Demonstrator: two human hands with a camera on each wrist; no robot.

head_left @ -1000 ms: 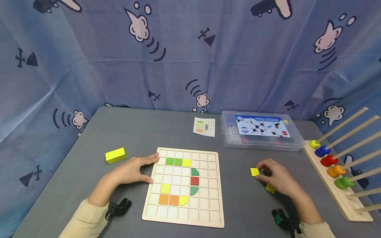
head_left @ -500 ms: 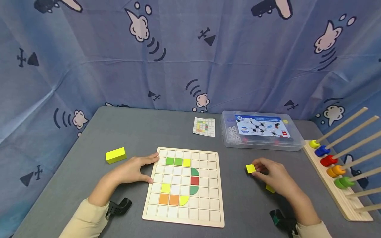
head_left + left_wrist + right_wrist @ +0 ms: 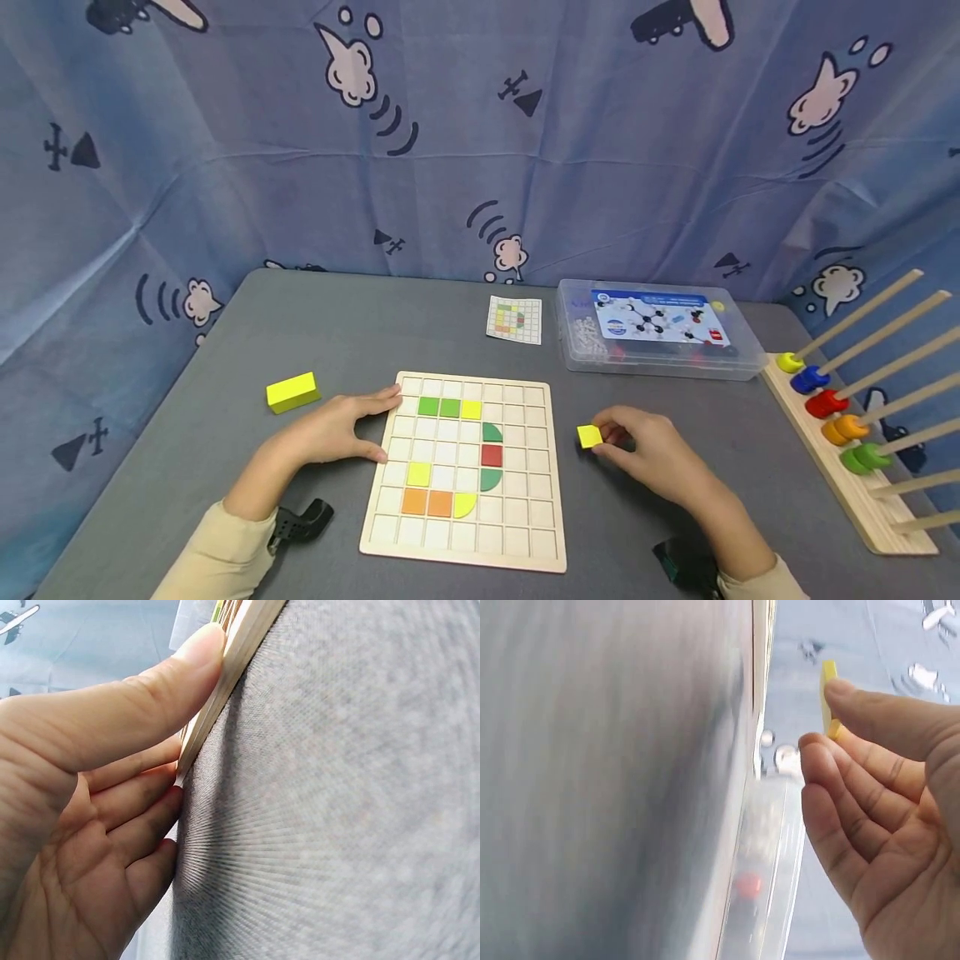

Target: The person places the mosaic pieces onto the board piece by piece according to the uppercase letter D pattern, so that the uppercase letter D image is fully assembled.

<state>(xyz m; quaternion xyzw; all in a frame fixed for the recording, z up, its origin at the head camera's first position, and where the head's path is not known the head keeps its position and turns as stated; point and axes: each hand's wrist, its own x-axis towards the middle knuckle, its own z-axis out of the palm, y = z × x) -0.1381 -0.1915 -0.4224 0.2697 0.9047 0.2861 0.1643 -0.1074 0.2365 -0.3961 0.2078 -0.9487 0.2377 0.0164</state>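
Note:
A yellow square tile (image 3: 589,437) is pinched between thumb and fingers of my right hand (image 3: 645,450), just right of the wooden grid board (image 3: 521,533). In the right wrist view the tile (image 3: 826,697) shows nearly edge-on, raised off the table. My left hand (image 3: 333,429) touches the board's left edge, its thumb and index finger spread apart. Up close in the left wrist view, the thumb of the left hand (image 3: 112,724) rests on the board's rim (image 3: 244,652). Green, yellow, orange and red pieces, square or rounded, sit in some cells of the board.
A yellow block (image 3: 292,392) lies left of the left hand. Behind the board is a small pattern card (image 3: 514,320). A clear plastic case (image 3: 660,329) stands at the back right. At the right edge is a wooden peg rack (image 3: 862,483) with coloured rings.
My right hand has carried the yellow tile leftward, toward the board's right edge. Another yellow tile, seen earlier under that hand, is now out of sight. The left hand has stayed in place.

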